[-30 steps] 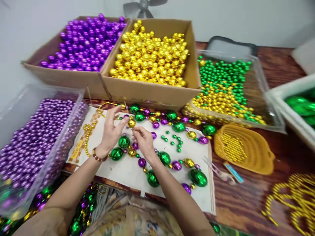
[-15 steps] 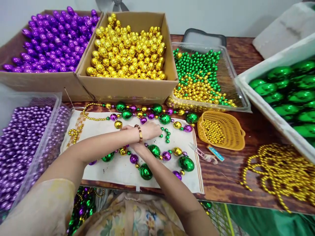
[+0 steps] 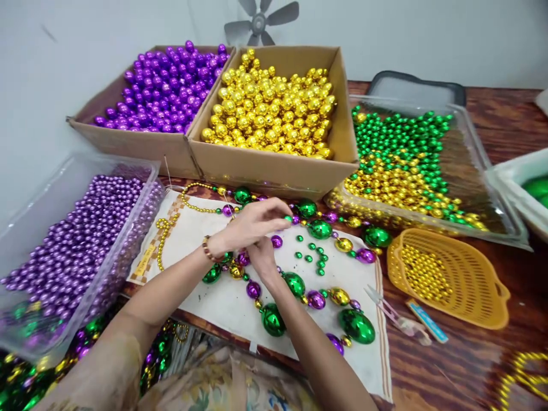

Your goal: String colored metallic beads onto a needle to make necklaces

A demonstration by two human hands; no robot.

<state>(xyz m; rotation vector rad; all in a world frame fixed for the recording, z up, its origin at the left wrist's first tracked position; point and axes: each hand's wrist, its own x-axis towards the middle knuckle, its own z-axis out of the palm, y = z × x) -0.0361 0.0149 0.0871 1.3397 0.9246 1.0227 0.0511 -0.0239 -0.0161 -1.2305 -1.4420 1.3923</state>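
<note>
My left hand [image 3: 257, 224], with a beaded bracelet at the wrist, crosses over my right and pinches a small green bead [image 3: 288, 218] at its fingertips. Below it, my right hand [image 3: 262, 256] is closed; its fingertips and whatever they hold are hidden. A strand of purple, gold and green beads [image 3: 295, 283] curves around my right forearm on the white cloth [image 3: 197, 314]. Another strand [image 3: 320, 229] lies along the cloth's far edge. Several loose small green beads [image 3: 309, 258] rest to the right of my hands. A thin needle-like piece [image 3: 228, 204] shows behind my left hand.
Cardboard boxes of purple balls [image 3: 166, 91] and gold balls [image 3: 274, 111] stand behind. Plastic tubs hold purple beads [image 3: 94, 228] and green-and-gold beads [image 3: 398, 148]. At right are a yellow basket [image 3: 475, 285], snips [image 3: 391, 311] and a blue-and-white packet [image 3: 427, 321].
The camera view has swung left and up. My left hand has come away from the loose green beads toward my right hand, with a green bead now at its fingertips.
</note>
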